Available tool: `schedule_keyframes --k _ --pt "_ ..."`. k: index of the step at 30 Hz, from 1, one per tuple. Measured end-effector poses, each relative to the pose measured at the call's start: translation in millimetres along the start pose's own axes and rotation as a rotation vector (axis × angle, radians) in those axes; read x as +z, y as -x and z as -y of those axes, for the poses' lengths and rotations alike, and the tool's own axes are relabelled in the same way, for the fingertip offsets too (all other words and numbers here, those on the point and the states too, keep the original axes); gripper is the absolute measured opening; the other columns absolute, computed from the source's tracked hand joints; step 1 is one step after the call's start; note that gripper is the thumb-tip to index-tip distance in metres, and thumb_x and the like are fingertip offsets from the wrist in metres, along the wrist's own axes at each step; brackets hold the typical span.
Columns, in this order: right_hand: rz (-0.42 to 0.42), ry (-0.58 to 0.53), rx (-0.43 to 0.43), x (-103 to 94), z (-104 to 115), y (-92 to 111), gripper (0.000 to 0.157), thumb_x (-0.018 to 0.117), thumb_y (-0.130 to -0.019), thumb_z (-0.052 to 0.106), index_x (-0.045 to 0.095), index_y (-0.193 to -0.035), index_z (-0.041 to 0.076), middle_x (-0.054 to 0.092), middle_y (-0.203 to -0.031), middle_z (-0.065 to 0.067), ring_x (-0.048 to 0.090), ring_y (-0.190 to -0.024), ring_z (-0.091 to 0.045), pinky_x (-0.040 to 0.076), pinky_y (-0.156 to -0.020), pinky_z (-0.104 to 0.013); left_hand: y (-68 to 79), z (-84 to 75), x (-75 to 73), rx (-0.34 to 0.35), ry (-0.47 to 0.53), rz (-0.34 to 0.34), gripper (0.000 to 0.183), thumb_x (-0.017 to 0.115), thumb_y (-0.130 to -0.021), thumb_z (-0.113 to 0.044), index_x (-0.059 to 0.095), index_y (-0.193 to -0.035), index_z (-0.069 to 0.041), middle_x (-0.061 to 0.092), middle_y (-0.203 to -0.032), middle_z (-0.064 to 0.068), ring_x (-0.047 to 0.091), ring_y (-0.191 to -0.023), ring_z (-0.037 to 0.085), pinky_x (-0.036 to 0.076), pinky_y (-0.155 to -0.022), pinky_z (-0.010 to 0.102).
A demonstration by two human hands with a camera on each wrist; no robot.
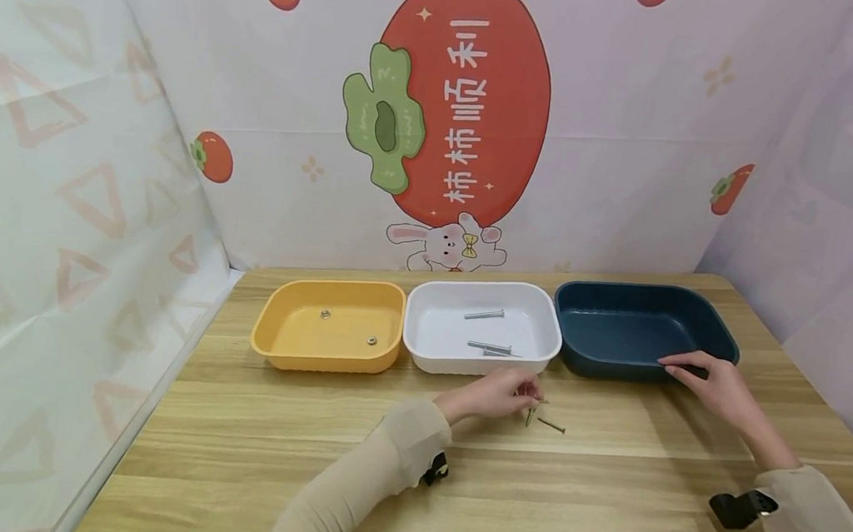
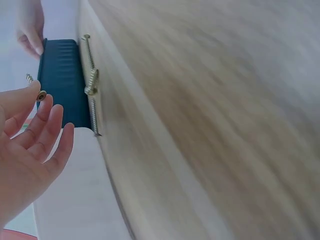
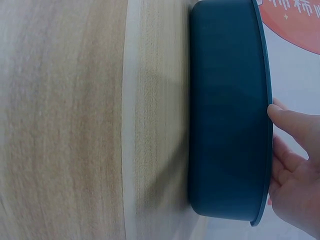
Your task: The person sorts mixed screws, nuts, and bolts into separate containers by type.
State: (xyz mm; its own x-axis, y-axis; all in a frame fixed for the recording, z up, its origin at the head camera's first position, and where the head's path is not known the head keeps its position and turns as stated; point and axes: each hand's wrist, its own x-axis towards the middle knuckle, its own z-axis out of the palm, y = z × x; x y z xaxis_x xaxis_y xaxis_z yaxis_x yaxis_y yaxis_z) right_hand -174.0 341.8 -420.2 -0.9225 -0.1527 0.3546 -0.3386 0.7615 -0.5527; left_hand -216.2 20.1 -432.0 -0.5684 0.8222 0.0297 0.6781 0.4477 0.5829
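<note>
My left hand [image 1: 495, 392] is low over the table in front of the white tray [image 1: 479, 364]. In the left wrist view it pinches a brass-coloured screw [image 2: 41, 95] between thumb and index finger, the other fingers spread. Close by, brass-coloured screws lie on the wood, one screw [image 1: 551, 425] to the right of the hand. My right hand [image 1: 713, 389] grips the front rim of the dark blue tray [image 1: 606, 369] near its right corner. In the right wrist view the thumb [image 3: 285, 117] lies at the rim, with the fingers on the inner side.
Several long silver bolts [image 1: 489, 347] lie in the white tray. To its left, a yellow tray [image 1: 324, 364] holds two small nuts [image 1: 371, 341]. The three trays stand in a row towards the back of the wooden table [image 1: 528, 508], before a printed cloth backdrop [image 1: 605, 188].
</note>
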Motion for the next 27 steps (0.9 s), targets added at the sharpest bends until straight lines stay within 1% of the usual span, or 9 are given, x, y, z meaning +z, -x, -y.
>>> schedule_keyframes --k 6,8,14,18,21,24,27 --pt "0.0 -0.007 0.001 -0.4 0.6 -0.1 0.017 0.057 -0.085 0.008 0.064 -0.097 -0.002 0.06 -0.093 -0.011 0.033 -0.087 0.024 0.034 -0.067 -0.007 -4.7 -6.3 -1.7 0.017 0.056 -0.051 0.01 0.054 -0.088 -0.009 0.057 -0.096 -0.005 0.059 -0.085 -0.001 0.047 -0.069 0.001 0.039 -0.061 0.01" --pt "0.001 -0.005 0.0 -0.5 0.7 -0.2 0.017 0.057 -0.085 0.008 0.064 -0.097 -0.002 0.06 -0.092 -0.009 0.033 -0.086 0.024 0.034 -0.067 -0.007 -5.7 -8.1 -1.7 0.008 0.066 -0.065 0.01 0.053 -0.088 -0.01 0.057 -0.096 -0.006 0.058 -0.085 -0.001 0.046 -0.07 0.001 0.039 -0.061 0.009" --pt "0.006 -0.004 0.003 -0.6 0.6 -0.5 0.018 0.057 -0.085 0.008 0.064 -0.098 -0.002 0.059 -0.093 -0.013 0.033 -0.087 0.023 0.035 -0.067 -0.008 -9.6 -16.2 -1.4 -0.022 0.125 -0.117 0.013 0.052 -0.089 -0.011 0.057 -0.099 -0.005 0.056 -0.087 -0.001 0.047 -0.075 0.001 0.039 -0.065 0.009" --pt "0.01 -0.011 0.006 -0.3 0.6 -0.3 0.018 0.056 -0.086 0.008 0.063 -0.098 -0.002 0.058 -0.094 -0.013 0.033 -0.087 0.024 0.035 -0.067 -0.007 -14.9 -22.5 -0.8 -0.028 0.129 -0.171 0.014 0.052 -0.089 -0.012 0.058 -0.098 -0.004 0.056 -0.087 -0.001 0.048 -0.076 0.001 0.039 -0.067 0.008" --pt "0.015 -0.014 0.01 0.0 0.6 0.1 0.019 0.056 -0.086 0.008 0.063 -0.099 -0.003 0.058 -0.094 -0.012 0.032 -0.086 0.024 0.035 -0.066 -0.007 -20.0 -26.5 0.4 -0.012 0.11 -0.223 0.013 0.053 -0.089 -0.012 0.059 -0.097 -0.005 0.057 -0.088 -0.001 0.049 -0.077 0.001 0.039 -0.068 0.007" --pt "0.015 -0.017 0.012 0.4 0.1 0.4 0.019 0.056 -0.086 0.009 0.063 -0.099 -0.003 0.057 -0.094 -0.006 0.032 -0.086 0.024 0.034 -0.066 -0.007 -24.4 -30.3 1.7 0.007 0.093 -0.268 0.012 0.054 -0.088 -0.012 0.059 -0.096 -0.006 0.058 -0.088 0.0 0.049 -0.077 0.001 0.038 -0.069 0.006" --pt "0.007 -0.027 0.008 0.8 -0.7 0.4 0.019 0.056 -0.086 0.008 0.063 -0.099 -0.003 0.056 -0.094 0.006 0.033 -0.087 0.023 0.034 -0.066 -0.007 -28.6 -32.6 3.1 0.015 0.076 -0.299 0.012 0.054 -0.088 -0.012 0.06 -0.096 -0.007 0.057 -0.088 0.0 0.048 -0.076 0.002 0.037 -0.068 0.006"
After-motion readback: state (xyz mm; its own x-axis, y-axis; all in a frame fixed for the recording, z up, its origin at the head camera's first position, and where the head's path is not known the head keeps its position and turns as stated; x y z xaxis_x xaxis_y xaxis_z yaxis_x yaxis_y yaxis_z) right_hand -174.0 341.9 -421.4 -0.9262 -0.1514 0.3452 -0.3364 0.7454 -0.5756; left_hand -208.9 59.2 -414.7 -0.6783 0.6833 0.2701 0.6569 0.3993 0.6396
